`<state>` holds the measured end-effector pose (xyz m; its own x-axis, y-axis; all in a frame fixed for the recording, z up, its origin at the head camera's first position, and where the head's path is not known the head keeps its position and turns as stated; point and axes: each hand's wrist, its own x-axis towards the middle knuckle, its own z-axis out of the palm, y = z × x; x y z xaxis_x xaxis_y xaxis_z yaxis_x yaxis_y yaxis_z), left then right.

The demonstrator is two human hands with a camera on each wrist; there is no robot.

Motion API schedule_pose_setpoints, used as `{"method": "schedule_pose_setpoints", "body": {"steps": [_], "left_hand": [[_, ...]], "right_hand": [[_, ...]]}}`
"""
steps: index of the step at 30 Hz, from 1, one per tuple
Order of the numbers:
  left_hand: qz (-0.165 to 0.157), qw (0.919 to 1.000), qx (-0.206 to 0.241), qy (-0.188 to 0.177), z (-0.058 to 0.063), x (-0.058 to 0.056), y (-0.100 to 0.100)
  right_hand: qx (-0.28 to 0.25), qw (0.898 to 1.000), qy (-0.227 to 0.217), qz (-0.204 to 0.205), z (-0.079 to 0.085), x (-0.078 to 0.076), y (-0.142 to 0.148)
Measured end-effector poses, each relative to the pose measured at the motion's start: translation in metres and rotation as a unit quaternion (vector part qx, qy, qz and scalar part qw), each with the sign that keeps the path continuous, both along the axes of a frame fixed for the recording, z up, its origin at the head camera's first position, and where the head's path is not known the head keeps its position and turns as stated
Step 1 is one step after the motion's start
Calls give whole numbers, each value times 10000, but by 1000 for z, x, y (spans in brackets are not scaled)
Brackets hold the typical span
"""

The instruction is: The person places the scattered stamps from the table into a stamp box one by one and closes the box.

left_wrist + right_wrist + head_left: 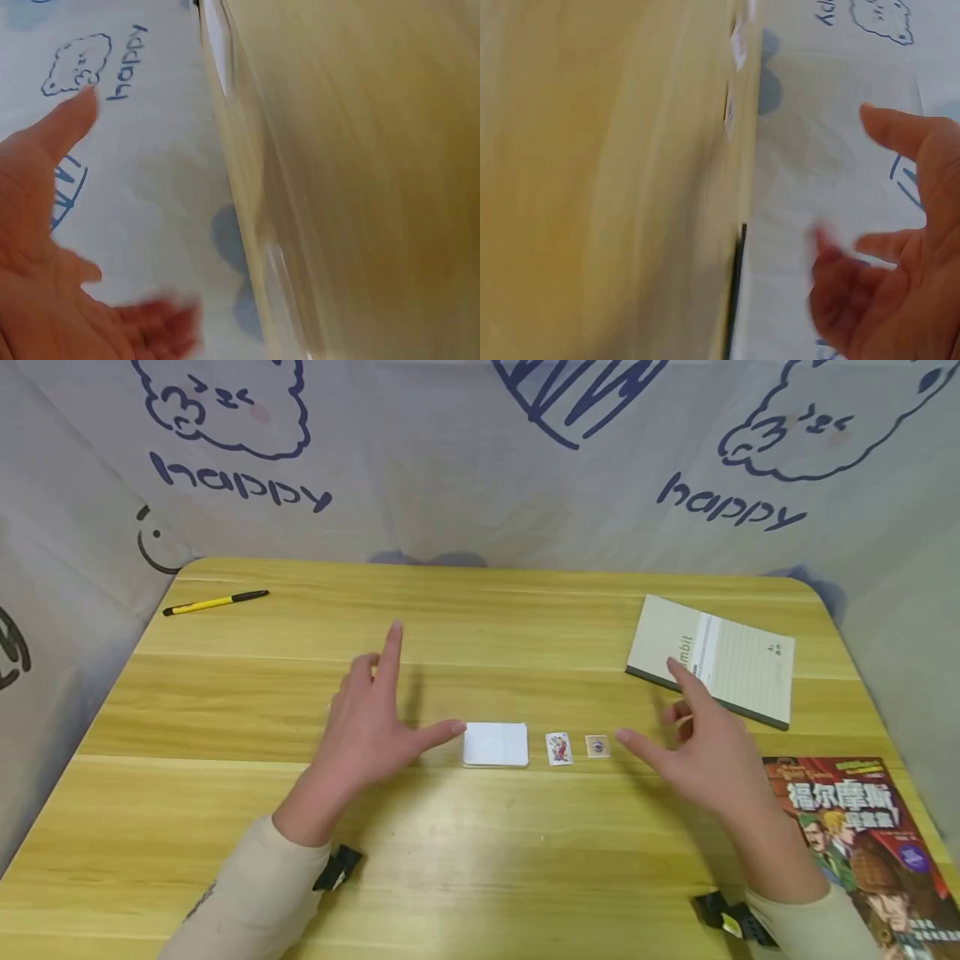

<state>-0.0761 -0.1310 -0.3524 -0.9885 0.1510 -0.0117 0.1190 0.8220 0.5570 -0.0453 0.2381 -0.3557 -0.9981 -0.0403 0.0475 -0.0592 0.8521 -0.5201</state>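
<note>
My left hand (371,722) is held over the table with thumb and index finger spread. Its thumb tip overlaps the left corner of a stack of white cards (495,745) in the head view. To the right of the stack lie a small picture card (558,748) with a red figure and a small tan square piece (597,746) with a dark round mark. Beside that piece, the thumb of my right hand (705,752) points left, index finger raised and the other fingers bent. Neither hand holds anything. The left wrist view shows the left hand (45,247) with its palm bare.
A yellow and black pen (216,602) lies at the back left of the wooden table (480,877). At the back right is a grey-green notebook (750,668). A colourful comic-style book (870,843) sits at the right, partly under the right forearm. White printed cloth (450,468) hangs behind.
</note>
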Motion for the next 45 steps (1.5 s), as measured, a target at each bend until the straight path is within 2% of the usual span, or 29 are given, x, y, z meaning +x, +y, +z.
{"method": "schedule_pose_setpoints", "body": {"steps": [3,6,10,13,15,22,29,35,45], "left_hand": [[-27,9931,1140,-290,-1,2,6],[-87,9784,1973,-612,-6,2,11],[-234,9585,2683,-935,-15,2,16],[-347,9484,2945,-1125,-22,2,18],[-375,9459,2988,-1211,-25,1,18],[-408,9483,2781,-1474,-38,-2,19],[-395,9418,2912,-1631,-49,0,24],[-415,9423,2913,-1594,-56,1,26],[-398,9505,2632,-1604,-58,0,27]], "right_hand": [[-1107,9934,-247,159,-5,0,-2],[-2184,9747,-329,336,-15,-3,-4],[-3089,9480,-488,596,-29,-7,-10],[-3331,9378,-633,740,-36,-9,-14],[-3399,9345,-699,799,-41,-9,-16],[-3356,9346,-819,852,-54,-9,-26],[-2846,9502,-861,936,-56,-9,-33],[-2428,9598,-954,1035,-57,-11,-37],[-1992,9689,-923,1140,-59,-14,-39]]}}
